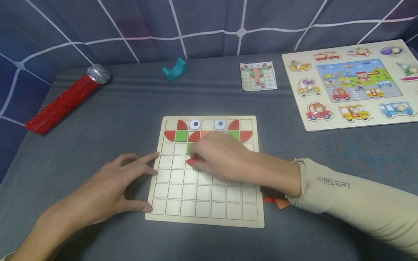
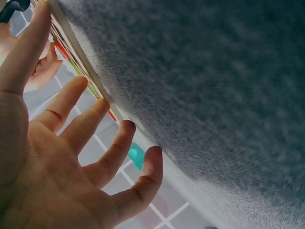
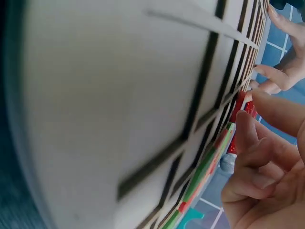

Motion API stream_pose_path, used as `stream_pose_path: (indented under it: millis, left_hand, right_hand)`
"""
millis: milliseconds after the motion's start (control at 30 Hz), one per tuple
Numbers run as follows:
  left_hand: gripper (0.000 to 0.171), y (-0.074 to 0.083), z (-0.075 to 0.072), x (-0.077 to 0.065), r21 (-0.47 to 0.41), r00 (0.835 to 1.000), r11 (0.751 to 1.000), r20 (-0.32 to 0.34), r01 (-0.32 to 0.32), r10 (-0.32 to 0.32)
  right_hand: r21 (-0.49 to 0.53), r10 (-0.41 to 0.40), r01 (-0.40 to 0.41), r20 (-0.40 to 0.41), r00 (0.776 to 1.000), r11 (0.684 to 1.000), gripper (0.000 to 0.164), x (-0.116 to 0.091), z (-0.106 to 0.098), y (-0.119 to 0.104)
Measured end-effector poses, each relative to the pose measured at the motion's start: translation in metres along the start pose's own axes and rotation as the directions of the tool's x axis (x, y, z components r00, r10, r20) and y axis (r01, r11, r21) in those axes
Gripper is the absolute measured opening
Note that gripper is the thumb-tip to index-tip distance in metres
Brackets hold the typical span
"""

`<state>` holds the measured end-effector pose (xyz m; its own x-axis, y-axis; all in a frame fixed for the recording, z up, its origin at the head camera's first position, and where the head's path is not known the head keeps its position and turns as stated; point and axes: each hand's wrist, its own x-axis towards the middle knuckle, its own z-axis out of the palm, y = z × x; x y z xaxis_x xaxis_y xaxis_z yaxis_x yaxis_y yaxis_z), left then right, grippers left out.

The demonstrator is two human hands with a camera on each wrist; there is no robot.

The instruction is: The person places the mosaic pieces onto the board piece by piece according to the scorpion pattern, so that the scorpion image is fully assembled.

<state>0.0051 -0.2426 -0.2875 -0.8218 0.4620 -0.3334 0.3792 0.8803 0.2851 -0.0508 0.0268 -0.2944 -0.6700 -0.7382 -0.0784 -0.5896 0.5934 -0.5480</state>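
Note:
A wooden grid board (image 1: 204,210) lies flat on the cloth. Its top rows hold red quarter-circle pieces (image 1: 245,136), green squares (image 1: 181,136) and two round eye pieces (image 1: 195,124). Over the third and fourth rows my right hand (image 1: 222,156) pinches a red quarter-circle piece (image 1: 191,161) between thumb and fingers, hiding part of the pattern. My left hand (image 1: 121,185) is spread along the board's left side, fingertips and thumb touching the edge. In the left wrist view its fingers (image 2: 95,119) are extended beside that edge.
Red and orange pieces (image 1: 282,203) lie partly under the right forearm. A pattern card (image 1: 258,76) lies beyond the board, with a vehicle peg puzzle (image 1: 313,125) at right. A teal curved block (image 1: 175,70) and a red toy microphone (image 1: 65,101) lie further back and left.

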Motion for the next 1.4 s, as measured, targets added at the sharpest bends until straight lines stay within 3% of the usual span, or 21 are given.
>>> stream_pose_path:
  millis: [200, 467, 767, 1033, 1400]
  left_hand:
    - [0.085, 0.0, -0.0002, 0.0004, -0.005, 1.0, 1.0, 0.008, 0.013, -0.013]
    - [0.084, -0.0002, 0.0, 0.0009, -0.012, 1.0, 1.0, -0.007, -0.005, 0.005]
    - [0.082, -0.0003, -0.0002, 0.0006, -0.003, 1.0, 1.0, -0.015, -0.013, 0.013]
    - [0.083, -0.0009, 0.0007, -0.0003, -0.002, 1.0, 1.0, -0.019, -0.015, 0.015]
    - [0.081, -0.0011, 0.0006, -0.0011, -0.007, 0.999, 1.0, -0.03, -0.029, 0.029]
  right_hand:
    - [-0.05, 0.003, -0.001, 0.036, 0.999, 0.999, 0.01, -0.0008, -0.0015, -0.0013]
    - [-0.072, -0.002, 0.006, 0.067, 0.998, 0.997, 0.023, 0.0003, -0.0012, -0.0023]
    - [-0.138, -0.051, 0.056, 0.042, 0.998, 0.989, 0.012, 0.0042, -0.0008, -0.0029]
    - [-0.14, -0.101, 0.115, 0.101, 0.99, 0.984, 0.008, 0.0054, 0.0002, -0.0024]
    - [-0.129, -0.088, 0.102, 0.111, 0.99, 0.986, 0.01, 0.0043, -0.0027, -0.0027]
